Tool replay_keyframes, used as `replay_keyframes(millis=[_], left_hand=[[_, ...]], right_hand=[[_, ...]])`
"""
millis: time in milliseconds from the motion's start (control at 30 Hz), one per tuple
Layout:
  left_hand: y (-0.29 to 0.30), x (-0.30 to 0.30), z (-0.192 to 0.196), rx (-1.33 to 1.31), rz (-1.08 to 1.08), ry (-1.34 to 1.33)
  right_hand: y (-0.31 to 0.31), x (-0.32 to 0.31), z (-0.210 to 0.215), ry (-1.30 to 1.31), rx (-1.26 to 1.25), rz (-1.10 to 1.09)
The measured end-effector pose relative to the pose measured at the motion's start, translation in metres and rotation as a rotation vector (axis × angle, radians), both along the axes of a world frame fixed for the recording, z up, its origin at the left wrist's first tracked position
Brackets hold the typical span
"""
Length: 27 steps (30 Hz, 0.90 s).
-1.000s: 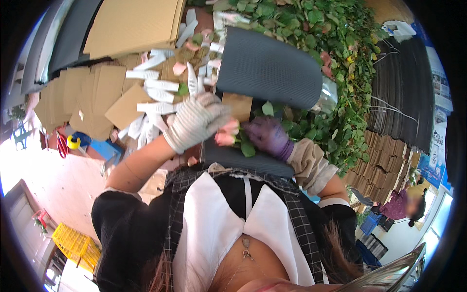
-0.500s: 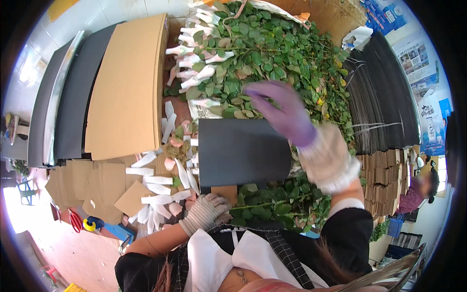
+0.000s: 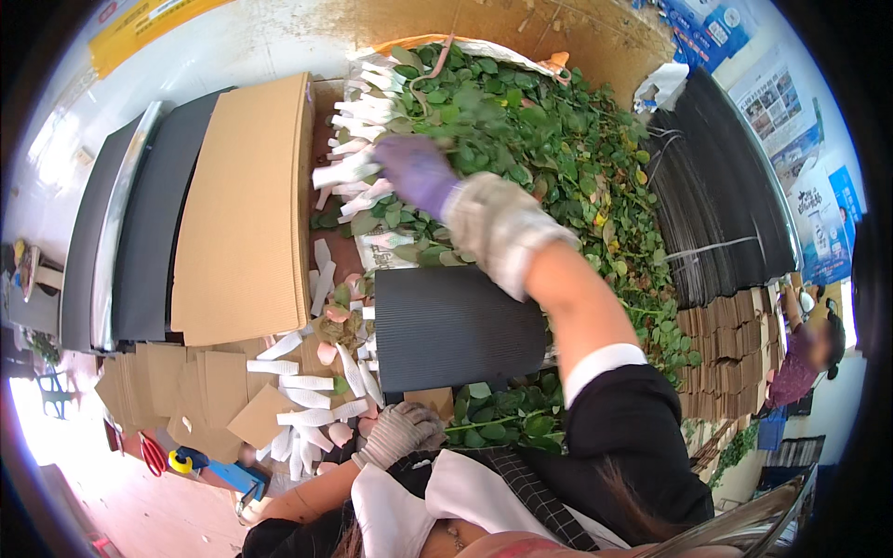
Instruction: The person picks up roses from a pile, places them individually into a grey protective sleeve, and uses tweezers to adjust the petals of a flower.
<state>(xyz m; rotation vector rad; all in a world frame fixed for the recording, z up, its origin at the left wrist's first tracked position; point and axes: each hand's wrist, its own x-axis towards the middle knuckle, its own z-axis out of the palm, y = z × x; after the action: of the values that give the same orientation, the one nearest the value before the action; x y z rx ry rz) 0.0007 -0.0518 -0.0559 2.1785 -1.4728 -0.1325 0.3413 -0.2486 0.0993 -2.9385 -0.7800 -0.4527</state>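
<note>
**Head view: one gloved hand out over the rose stems, the other closed on a stem near the body**

Head camera looks down on a workbench heaped with cut green rose stems and leaves (image 3: 558, 158). The right hand (image 3: 419, 172), in a purple-tipped glove with a pale knitted cuff, stretches far forward across the dark corrugated sheet (image 3: 456, 325) and sits over the near edge of the leafy pile, right beside a row of white paper sleeves (image 3: 358, 139). Motion blurs it; whether its fingers are spread or curled on something cannot be told.

The left hand (image 3: 405, 430), in a grey knitted glove, is close to the body at the near edge of the dark sheet. Its fingers are curled shut around the end of a leafy green stem (image 3: 498, 423) that runs off to the right, lying just below the sheet. A small tan piece of cardboard (image 3: 430, 400) pokes out right above this hand.

To the left of the sheet lie more white sleeves and a few pale pink rose heads (image 3: 326, 353), scattered loosely. Further left a large tan cardboard panel (image 3: 246, 214) rests beside dark grey boards (image 3: 149, 232). On the right, a bundle of black corrugated sheets (image 3: 726, 186) stands next to stacked brown cardboard (image 3: 726, 344). Red-handled scissors (image 3: 153, 456) lie on the floor at lower left.
</note>
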Motion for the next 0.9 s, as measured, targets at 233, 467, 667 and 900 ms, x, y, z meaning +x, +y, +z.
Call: replay_keyframes(millis=[233,467,667,900], left_hand=[[-0.005,0.007,0.043,-0.076,0.104,0.080],[-0.002,0.006,0.054,0.015,0.117,0.197],[-0.004,0.007,0.068,0.009,0.133,0.201],[0.001,-0.001,0.082,0.022,0.233,0.142]], right_hand=[[-0.095,-0.190,0.109,-0.364,0.915,0.175],[-0.108,-0.238,0.096,-0.457,0.933,0.085],[-0.127,-0.233,0.096,-0.413,0.981,0.140],[-0.205,-0.321,0.273,-1.194,0.088,-0.447]])
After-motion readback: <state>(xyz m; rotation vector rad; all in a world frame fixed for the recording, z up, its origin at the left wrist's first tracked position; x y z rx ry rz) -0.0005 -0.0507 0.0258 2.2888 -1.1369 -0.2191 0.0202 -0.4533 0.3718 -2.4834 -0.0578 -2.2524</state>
